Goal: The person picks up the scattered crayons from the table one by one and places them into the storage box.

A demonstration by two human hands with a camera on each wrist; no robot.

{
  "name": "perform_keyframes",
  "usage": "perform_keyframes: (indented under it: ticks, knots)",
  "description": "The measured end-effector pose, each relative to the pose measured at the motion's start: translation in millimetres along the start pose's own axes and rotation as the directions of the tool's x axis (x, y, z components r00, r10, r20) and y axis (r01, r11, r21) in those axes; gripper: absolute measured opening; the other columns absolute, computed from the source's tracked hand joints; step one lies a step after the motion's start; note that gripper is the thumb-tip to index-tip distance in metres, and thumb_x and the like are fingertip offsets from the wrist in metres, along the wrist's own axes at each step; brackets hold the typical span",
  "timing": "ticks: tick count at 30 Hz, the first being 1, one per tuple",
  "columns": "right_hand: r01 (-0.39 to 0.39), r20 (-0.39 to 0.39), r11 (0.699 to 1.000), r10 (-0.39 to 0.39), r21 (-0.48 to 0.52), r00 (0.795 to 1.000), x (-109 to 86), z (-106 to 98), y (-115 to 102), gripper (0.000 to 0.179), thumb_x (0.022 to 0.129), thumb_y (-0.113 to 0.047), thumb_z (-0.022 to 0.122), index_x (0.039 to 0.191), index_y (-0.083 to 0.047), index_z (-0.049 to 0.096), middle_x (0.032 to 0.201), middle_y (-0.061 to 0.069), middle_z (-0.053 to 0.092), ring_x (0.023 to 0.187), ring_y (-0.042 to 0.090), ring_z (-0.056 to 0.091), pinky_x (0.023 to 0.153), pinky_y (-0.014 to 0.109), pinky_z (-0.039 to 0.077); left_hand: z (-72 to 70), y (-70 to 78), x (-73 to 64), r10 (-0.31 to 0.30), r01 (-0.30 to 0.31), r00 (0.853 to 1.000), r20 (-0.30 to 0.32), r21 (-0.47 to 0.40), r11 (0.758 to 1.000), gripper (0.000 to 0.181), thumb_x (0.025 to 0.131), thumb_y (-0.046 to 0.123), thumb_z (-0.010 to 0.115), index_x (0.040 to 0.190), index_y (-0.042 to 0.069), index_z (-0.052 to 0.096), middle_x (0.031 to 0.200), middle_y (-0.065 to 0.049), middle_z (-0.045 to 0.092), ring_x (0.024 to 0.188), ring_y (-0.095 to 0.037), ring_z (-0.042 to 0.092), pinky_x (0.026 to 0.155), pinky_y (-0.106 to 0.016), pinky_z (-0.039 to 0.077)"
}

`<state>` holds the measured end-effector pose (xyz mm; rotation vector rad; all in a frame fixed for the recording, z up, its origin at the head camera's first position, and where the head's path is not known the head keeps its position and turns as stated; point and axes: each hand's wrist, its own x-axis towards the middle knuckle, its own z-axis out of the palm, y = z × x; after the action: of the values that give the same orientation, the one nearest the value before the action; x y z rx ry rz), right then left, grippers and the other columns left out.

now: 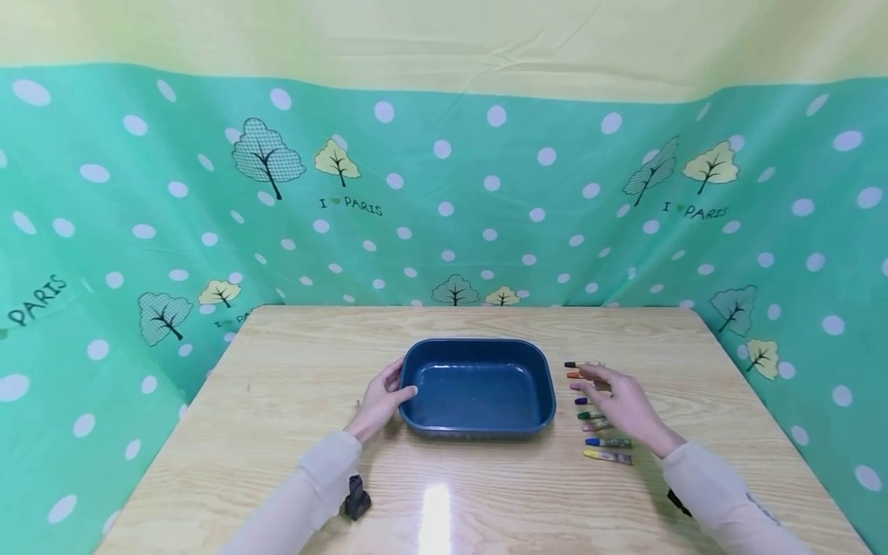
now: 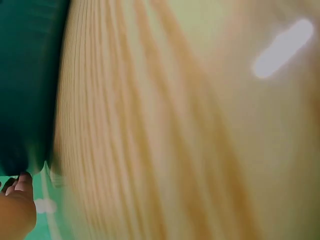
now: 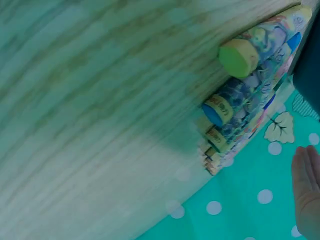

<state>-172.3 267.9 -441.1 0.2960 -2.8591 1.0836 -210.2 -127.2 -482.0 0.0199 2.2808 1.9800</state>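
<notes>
A dark blue rectangular basin stands on the wooden table, its inside showing nothing in it. My left hand holds its left rim, thumb over the edge and fingers along the outer wall; the left wrist view shows that hand by the basin's dark side. To the basin's right lies a column of several crayons, among them a yellow crayon, a blue crayon and a green crayon. Over the far crayons hovers my right hand, partly hiding them. Its fingers look fairly straight in the right wrist view.
The light wooden table reaches back to a green dotted curtain that also hangs at both sides. A small black object is beside the left forearm, and another dark piece shows by the right sleeve.
</notes>
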Motion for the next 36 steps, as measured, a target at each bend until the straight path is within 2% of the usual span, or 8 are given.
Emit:
perform_keyframes:
  ticks: [5,8,12,15,23,30,36]
  knots:
    - [0.003,-0.020,0.999,-0.002,0.038,1.000,11.3,-5,12,0.040,0.092,-0.021,0.053,0.126,0.001,0.052,0.117,0.019,0.061,0.107,0.034,0.059,0.089,0.049,0.050,1.5,-0.3,-0.1,0.011,-0.012,1.000,-0.004,-0.025,1.000,0.064,0.081,0.000,0.058,0.140,0.002,0.033,0.144,-0.023,0.033,0.131,-0.036,0.034,0.106,-0.041,0.036]
    - [0.031,-0.057,0.999,-0.030,0.033,0.998,19.6,-9,23,0.037,0.091,-0.016,0.055,0.123,0.002,0.053,0.118,0.021,0.060,0.107,0.036,0.058,0.089,0.047,0.050,3.2,9.5,-5.5,0.018,-0.017,1.000,0.003,-0.050,0.999,0.063,0.081,-0.004,0.055,0.139,-0.003,0.031,0.143,-0.026,0.031,0.132,-0.038,0.032,0.107,-0.043,0.034]
    - [0.044,-0.084,0.999,-0.042,0.027,0.996,31.2,-18,35,0.032,0.089,-0.008,0.057,0.119,0.001,0.058,0.115,0.020,0.062,0.105,0.035,0.059,0.085,0.045,0.052,5.9,10.4,-2.9,0.029,-0.029,1.000,-0.002,-0.063,0.998,0.063,0.080,-0.007,0.052,0.139,-0.006,0.030,0.144,-0.026,0.029,0.133,-0.037,0.029,0.108,-0.043,0.031]
    - [0.016,-0.068,0.999,-0.014,0.036,0.998,40.4,-22,43,0.029,0.088,-0.008,0.057,0.117,-0.001,0.061,0.114,0.018,0.063,0.105,0.034,0.059,0.085,0.044,0.052,6.7,0.6,3.7,0.047,-0.047,0.999,-0.011,-0.060,0.997,0.063,0.080,-0.007,0.052,0.139,-0.005,0.030,0.145,-0.025,0.029,0.133,-0.037,0.029,0.109,-0.042,0.030]
    - [-0.064,0.002,0.996,0.064,0.064,0.998,62.0,-18,61,0.030,0.088,-0.013,0.059,0.115,-0.001,0.062,0.116,0.018,0.062,0.105,0.034,0.059,0.089,0.045,0.050,6.2,0.0,1.4,0.028,-0.029,0.999,-0.030,-0.065,0.997,0.065,0.078,-0.007,0.051,0.139,-0.004,0.031,0.144,-0.024,0.031,0.133,-0.036,0.031,0.109,-0.043,0.031]
    - [-0.187,0.076,0.976,0.180,0.109,0.981,76.3,-7,66,0.032,0.087,-0.016,0.061,0.115,-0.002,0.062,0.115,0.018,0.062,0.105,0.032,0.059,0.090,0.044,0.051,5.0,-0.1,1.4,0.031,-0.034,0.998,-0.047,-0.054,0.998,0.063,0.078,-0.007,0.051,0.138,-0.005,0.032,0.143,-0.026,0.033,0.132,-0.037,0.032,0.109,-0.044,0.031]
    - [-0.230,0.121,0.965,0.215,0.123,0.969,81.0,-2,73,0.031,0.083,-0.011,0.064,0.113,-0.001,0.063,0.113,0.018,0.064,0.105,0.031,0.059,0.087,0.040,0.053,8.2,0.8,-1.1,0.020,-0.022,0.999,-0.044,-0.058,0.998,0.062,0.079,-0.006,0.051,0.138,-0.004,0.033,0.142,-0.026,0.033,0.131,-0.037,0.033,0.108,-0.044,0.032]
